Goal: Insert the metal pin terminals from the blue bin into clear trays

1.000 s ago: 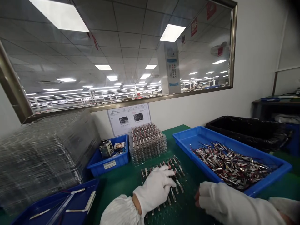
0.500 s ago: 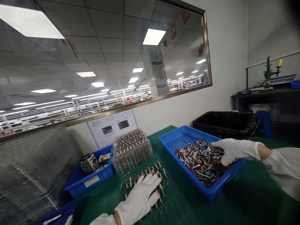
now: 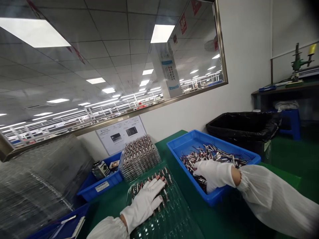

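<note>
My left hand, in a white glove, lies flat with fingers spread on a clear plastic tray that holds rows of small metal parts. My right hand, also gloved, reaches into a big blue bin and rests on its heap of loose metal parts; whether the fingers hold any I cannot tell. A stack of filled clear trays stands just behind the tray under my left hand.
A tall pile of empty clear trays fills the left. A small blue box with a jar sits beside it, and a blue tray with tools lies at the front left. A black-lined bin stands behind the big bin.
My right hand went from the table's front edge into the blue bin, then drew back toward the bin's near side. The view swung right. My left hand stayed on the tray.
</note>
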Demonstrator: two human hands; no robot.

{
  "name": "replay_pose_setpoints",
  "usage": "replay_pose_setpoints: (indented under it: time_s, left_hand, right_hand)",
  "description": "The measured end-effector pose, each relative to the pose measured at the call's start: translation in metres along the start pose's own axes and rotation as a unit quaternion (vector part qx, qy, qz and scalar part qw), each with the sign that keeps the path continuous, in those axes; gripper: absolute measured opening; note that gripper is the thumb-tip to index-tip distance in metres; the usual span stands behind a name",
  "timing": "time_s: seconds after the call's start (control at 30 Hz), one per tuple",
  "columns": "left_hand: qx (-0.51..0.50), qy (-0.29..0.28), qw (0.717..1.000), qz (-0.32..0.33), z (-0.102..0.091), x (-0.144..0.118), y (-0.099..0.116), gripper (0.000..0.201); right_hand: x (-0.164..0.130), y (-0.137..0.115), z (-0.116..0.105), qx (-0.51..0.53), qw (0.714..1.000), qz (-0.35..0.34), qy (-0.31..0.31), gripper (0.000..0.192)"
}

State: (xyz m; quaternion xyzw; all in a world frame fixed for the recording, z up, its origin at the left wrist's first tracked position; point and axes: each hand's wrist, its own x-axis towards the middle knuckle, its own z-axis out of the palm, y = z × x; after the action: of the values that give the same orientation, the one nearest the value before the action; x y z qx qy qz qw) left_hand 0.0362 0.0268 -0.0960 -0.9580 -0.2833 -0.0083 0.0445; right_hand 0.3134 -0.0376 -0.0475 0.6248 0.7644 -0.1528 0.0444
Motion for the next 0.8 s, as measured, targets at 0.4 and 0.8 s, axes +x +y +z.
replay_pose_setpoints:
  time_s: [0.4, 0.8]
  left_hand:
    - [-0.055, 0.106, 0.982, -0.144, -0.041, 0.069, 0.013, 0.058]
    - [-0.072, -0.113, 0.988, -0.081, -0.053, 0.184, 0.054, 0.121]
  right_hand:
    - [-0.015, 0.026, 0.008, 0.144, 0.979, 0.021, 0.145, 0.030]
    - [-0.010, 0.080, 0.021, 0.273, 0.921, 0.038, 0.277, 0.031]
